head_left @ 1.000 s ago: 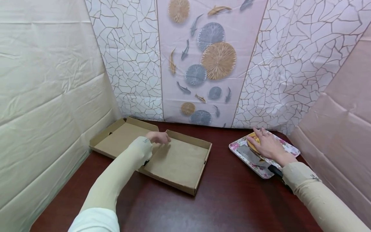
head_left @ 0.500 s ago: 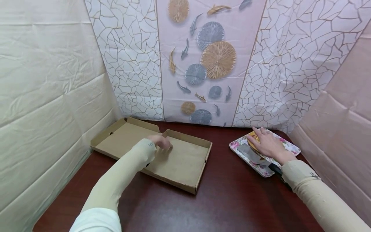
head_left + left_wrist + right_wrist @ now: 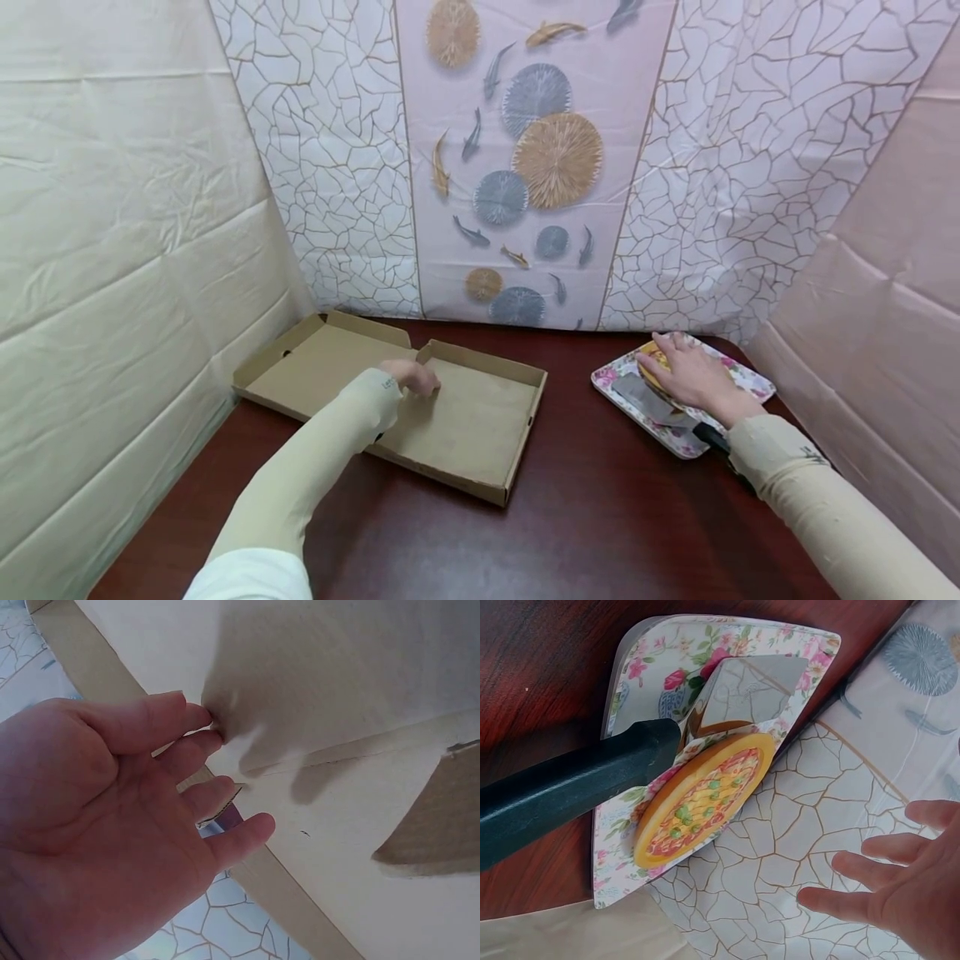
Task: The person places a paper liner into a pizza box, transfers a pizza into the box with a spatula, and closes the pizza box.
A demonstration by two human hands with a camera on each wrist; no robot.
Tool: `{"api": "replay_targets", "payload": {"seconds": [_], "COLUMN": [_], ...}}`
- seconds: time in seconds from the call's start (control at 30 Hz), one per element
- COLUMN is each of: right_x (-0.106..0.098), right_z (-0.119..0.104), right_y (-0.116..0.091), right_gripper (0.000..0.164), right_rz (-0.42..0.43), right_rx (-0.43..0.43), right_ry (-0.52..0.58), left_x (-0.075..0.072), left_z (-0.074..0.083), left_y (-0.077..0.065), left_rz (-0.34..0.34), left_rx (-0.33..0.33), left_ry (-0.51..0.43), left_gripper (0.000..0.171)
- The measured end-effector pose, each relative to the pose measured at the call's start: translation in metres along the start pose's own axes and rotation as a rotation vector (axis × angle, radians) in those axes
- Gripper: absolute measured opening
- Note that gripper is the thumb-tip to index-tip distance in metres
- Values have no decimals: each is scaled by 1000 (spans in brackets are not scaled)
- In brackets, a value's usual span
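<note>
Over the left part of an open cardboard pizza box (image 3: 480,421), my left hand (image 3: 415,377) has its fingers pointing down at the inner floor. The left wrist view shows that hand (image 3: 112,802) palm side, fingers loosely bent and holding nothing; whether the fingertips touch the cardboard is hard to tell. My right hand (image 3: 693,379) is spread above a flowered tray (image 3: 753,385). A small pizza (image 3: 705,802) with a yellow rim and green bits lies on this tray beside a metal pizza server (image 3: 750,690) with a dark handle (image 3: 570,784). In the right wrist view the fingers stay apart from both.
The box lid (image 3: 318,367) lies folded back at the left, close to the fabric side wall (image 3: 150,275). Dark red tabletop (image 3: 592,500) lies between box and tray. A patterned cloth (image 3: 360,167) hangs behind, and another fabric wall (image 3: 885,317) stands at the right.
My left hand has shifted slightly nearer to me and lower over the box. My right hand stays in place above the tray. The head view has tilted a little.
</note>
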State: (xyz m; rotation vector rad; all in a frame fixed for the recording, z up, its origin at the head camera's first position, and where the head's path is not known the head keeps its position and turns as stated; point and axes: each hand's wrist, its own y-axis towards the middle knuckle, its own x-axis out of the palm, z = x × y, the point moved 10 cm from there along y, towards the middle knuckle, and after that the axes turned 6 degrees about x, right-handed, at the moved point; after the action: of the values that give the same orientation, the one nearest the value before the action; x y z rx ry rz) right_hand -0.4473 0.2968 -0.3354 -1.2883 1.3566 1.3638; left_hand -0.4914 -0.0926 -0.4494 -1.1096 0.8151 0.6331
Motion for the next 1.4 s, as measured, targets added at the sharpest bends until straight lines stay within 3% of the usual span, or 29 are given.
{"api": "replay_targets", "payload": {"seconds": [0.2,0.37,0.47,0.5,0.53,0.57,0.67,0.73,0.77,0.8,0.9,0.97,1.03,1.23,1.4], "right_x": [-1,-1,-1,-1,-1,-1,-1,-1,-2,-2,-2,-5,-6,-6,-7], "right_z": [1,3,4,4,4,5,6,6,6,7,9,10,13,16,21], "right_y": [1,1,0,-1,-1,-1,-1,-1,-1,-1,-2,-2,-3,-13,-18], "right_gripper": [74,73,74,74,75,76,75,75,74,74,75,74,74,71,71], "right_rz": [8,12,31,36,39,39,40,38,39,40,30,31,16,35,62], "right_rx": [-4,-1,-4,-4,-6,-6,-11,-17,-17,-18,-11,-5,9,-13,-35], "right_ry": [-3,-12,-25,-27,-31,-33,-29,-25,-21,-18,-11,-14,-19,-26,-24], "left_x": [0,-1,-1,-2,-2,-3,-14,-23,-29,-34,-49,-57,-61,-58,-63], "left_z": [3,10,7,9,5,3,-1,-1,4,8,24,29,27,10,7], "left_y": [-2,0,12,13,27,32,40,39,25,17,-12,-23,-23,-2,-6], "left_rz": [7,5,7,24,40,50,138,196,226,267,354,405,430,436,446], "left_rx": [25,73,90,115,174,192,218,216,174,180,226,266,268,223,191], "left_ry": [34,111,119,127,118,101,58,16,0,-9,-22,-21,-27,-35,-53], "left_gripper": [45,31,25,26,25,23,25,17,14,12,27,31,32,29,28]}}
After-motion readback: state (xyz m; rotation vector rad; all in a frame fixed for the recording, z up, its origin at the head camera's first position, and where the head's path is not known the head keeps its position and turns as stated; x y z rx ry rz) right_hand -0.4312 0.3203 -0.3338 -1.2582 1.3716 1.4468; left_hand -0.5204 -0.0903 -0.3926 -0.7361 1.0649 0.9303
